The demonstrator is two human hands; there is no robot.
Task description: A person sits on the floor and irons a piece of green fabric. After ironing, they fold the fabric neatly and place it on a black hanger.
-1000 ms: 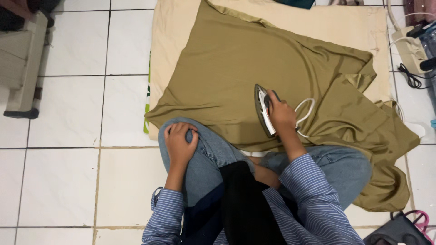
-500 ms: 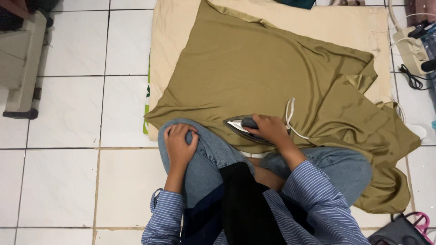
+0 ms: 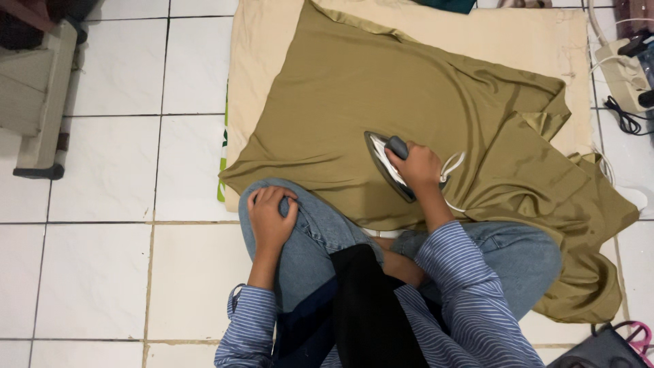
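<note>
Two hands show: nearest, the left hand [image 3: 271, 218] rests curled on a blue denim knee [image 3: 310, 225], holding nothing. Just beyond, the right hand [image 3: 417, 168] is clamped on the grey-handled metal iron [image 3: 390, 165], which lies on the smooth olive-green satin cloth [image 3: 381, 88], its long axis slanting up-left, tip away from the knee. A cream padded mat [image 3: 490, 41] lies beneath.

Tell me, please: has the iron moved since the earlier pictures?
Yes. The iron, held by the right hand, moved away from the knee, farther onto the olive cloth.
</note>
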